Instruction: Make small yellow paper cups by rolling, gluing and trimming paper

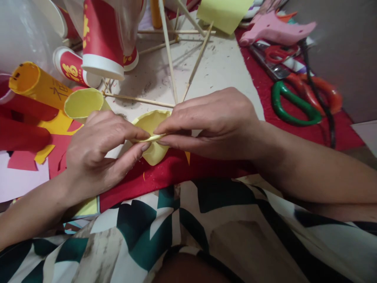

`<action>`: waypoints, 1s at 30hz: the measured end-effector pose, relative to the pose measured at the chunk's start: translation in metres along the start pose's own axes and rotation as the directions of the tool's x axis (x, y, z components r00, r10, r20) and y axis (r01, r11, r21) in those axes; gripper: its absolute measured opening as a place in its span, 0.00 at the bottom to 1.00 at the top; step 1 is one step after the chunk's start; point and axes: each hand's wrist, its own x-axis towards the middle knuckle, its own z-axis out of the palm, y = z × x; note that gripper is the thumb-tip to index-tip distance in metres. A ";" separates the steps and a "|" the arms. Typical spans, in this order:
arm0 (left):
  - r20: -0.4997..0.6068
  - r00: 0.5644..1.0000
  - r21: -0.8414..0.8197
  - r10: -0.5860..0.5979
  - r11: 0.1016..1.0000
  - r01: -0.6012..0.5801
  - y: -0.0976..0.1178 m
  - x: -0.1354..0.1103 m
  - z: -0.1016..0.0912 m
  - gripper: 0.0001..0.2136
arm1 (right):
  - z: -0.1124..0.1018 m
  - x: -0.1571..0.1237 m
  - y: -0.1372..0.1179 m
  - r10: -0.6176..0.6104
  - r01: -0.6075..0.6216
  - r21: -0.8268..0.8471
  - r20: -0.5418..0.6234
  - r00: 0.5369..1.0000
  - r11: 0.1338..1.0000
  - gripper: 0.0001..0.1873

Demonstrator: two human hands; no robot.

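Observation:
A pale yellow paper tube (155, 154) with a folded rim sits between my two hands, close to my lap. My left hand (98, 145) pinches its near rim between thumb and fingers. From the other side my right hand (213, 122) pinches the same rim, the fingertips of both hands almost meeting. Part of the tube is hidden behind the right fingers. Just beyond my left hand stands another pale yellow paper tube (85, 103), its opening facing up toward me.
Red paper cups (101, 37) and an orange paper tube (44, 86) crowd the left. Wooden sticks (197, 65) form a frame on the white board (229, 74). Green-handled scissors (294, 106) and a pink glue gun (278, 29) lie right. Red and yellow scraps (57, 147) lie left.

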 end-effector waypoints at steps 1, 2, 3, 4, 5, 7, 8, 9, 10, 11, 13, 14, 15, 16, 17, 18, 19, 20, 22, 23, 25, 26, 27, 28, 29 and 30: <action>0.000 1.000 -0.009 -0.002 1.000 0.002 0.000 0.000 0.000 0.03 | 0.000 0.000 0.000 0.000 0.000 -0.009 0.009 1.000 1.000 0.14; 0.002 1.000 -0.017 -0.005 1.000 0.005 0.001 0.000 0.000 0.03 | 0.000 0.000 -0.001 0.000 0.000 -0.020 0.015 1.000 1.000 0.14; 0.005 1.000 -0.023 -0.010 1.000 0.010 0.001 0.000 0.000 0.03 | 0.000 0.000 -0.001 0.001 0.000 -0.030 0.019 1.000 1.000 0.14; 0.008 1.000 -0.029 -0.012 1.000 0.013 0.001 0.000 0.000 0.03 | 0.000 0.001 -0.001 0.000 0.001 -0.042 0.020 1.000 0.999 0.15; 0.010 1.000 -0.036 -0.012 0.999 0.013 0.001 0.001 0.000 0.03 | -0.001 0.001 -0.001 -0.002 0.004 -0.055 0.026 1.000 0.999 0.15; 0.025 1.000 -0.051 -0.010 0.999 0.012 0.002 0.001 -0.001 0.04 | -0.001 0.001 -0.001 -0.020 0.024 -0.074 0.044 0.999 0.997 0.16; 0.035 0.999 -0.056 -0.011 0.998 0.013 0.002 0.001 -0.001 0.04 | -0.002 0.001 -0.001 -0.030 0.035 -0.081 0.061 0.998 0.996 0.16; 0.041 0.999 -0.057 -0.008 0.998 0.010 0.002 0.001 -0.001 0.04 | -0.002 0.001 -0.001 -0.038 0.044 -0.087 0.075 0.996 0.995 0.16; 0.045 0.999 -0.054 -0.003 0.999 0.005 0.002 0.001 -0.002 0.05 | -0.002 0.001 -0.001 -0.040 0.047 -0.091 0.086 0.996 0.995 0.17; 0.048 0.999 -0.046 0.003 0.999 -0.001 0.001 0.002 -0.002 0.05 | -0.002 0.000 -0.001 -0.037 0.045 -0.093 0.090 0.995 0.995 0.17; 0.049 0.998 -0.028 0.027 0.999 -0.026 0.001 0.002 -0.003 0.06 | -0.001 0.000 -0.001 -0.038 0.044 -0.076 0.075 0.996 0.996 0.16; 0.058 0.997 -0.017 0.044 0.999 -0.043 0.001 0.002 -0.003 0.06 | -0.001 0.000 -0.001 -0.048 0.052 -0.053 0.067 0.997 0.997 0.15; 0.068 0.996 -0.005 0.063 0.998 -0.062 0.000 0.002 -0.003 0.05 | -0.001 0.000 0.000 -0.063 0.064 -0.024 0.069 0.996 0.998 0.13; 0.077 0.994 0.005 0.081 0.997 -0.082 0.000 0.003 -0.003 0.04 | 0.000 0.000 0.000 -0.076 0.076 0.006 0.083 0.994 0.997 0.13; 0.088 0.991 0.016 0.097 0.995 -0.099 0.000 0.004 -0.002 0.03 | 0.000 0.000 0.000 -0.087 0.084 0.030 0.108 0.990 0.996 0.13; 0.096 0.989 0.023 0.114 0.993 -0.117 0.000 0.005 -0.002 0.02 | -0.001 0.000 0.000 -0.089 0.084 0.045 0.137 0.987 0.995 0.14; 0.098 0.987 0.025 0.129 0.991 -0.133 0.000 0.006 -0.002 0.01 | -0.001 0.000 0.001 -0.089 0.082 0.053 0.160 0.983 0.995 0.15; 0.093 0.985 0.023 0.142 0.989 -0.145 0.000 0.006 -0.003 0.01 | -0.001 0.000 0.001 -0.091 0.082 0.058 0.168 0.982 0.995 0.16; 0.089 0.983 0.016 0.163 0.986 -0.165 -0.001 0.008 -0.004 0.01 | -0.003 0.000 0.001 -0.104 0.095 0.070 0.142 0.984 0.993 0.14; 0.084 0.981 0.017 0.175 0.984 -0.177 -0.001 0.008 -0.004 0.01 | -0.004 0.000 0.001 -0.107 0.098 0.073 0.120 0.987 0.992 0.13; 0.066 0.974 0.040 0.215 0.975 -0.218 -0.002 0.008 -0.006 0.04 | -0.006 0.000 0.002 -0.089 0.084 0.065 0.086 0.992 0.994 0.12; 0.056 0.968 0.062 0.245 0.967 -0.248 -0.003 0.007 -0.006 0.05 | -0.007 0.000 0.002 -0.073 0.069 0.055 0.078 0.994 0.996 0.13; 0.051 0.963 0.089 0.265 0.959 -0.269 -0.003 0.006 -0.006 0.05 | -0.007 0.000 0.002 -0.063 0.060 0.045 0.070 0.996 0.997 0.13; 0.048 0.960 0.113 0.275 0.954 -0.278 -0.003 0.005 -0.006 0.05 | -0.007 0.000 0.003 -0.061 0.058 0.035 0.067 0.996 0.998 0.14; 0.053 0.962 0.134 0.268 0.953 -0.273 -0.002 0.004 -0.005 0.05 | -0.007 0.000 0.004 -0.070 0.069 0.030 0.063 0.996 0.997 0.14; 0.063 0.966 0.147 0.251 0.955 -0.257 -0.001 0.003 -0.005 0.04 | -0.007 0.000 0.005 -0.086 0.084 0.032 0.057 0.995 0.996 0.14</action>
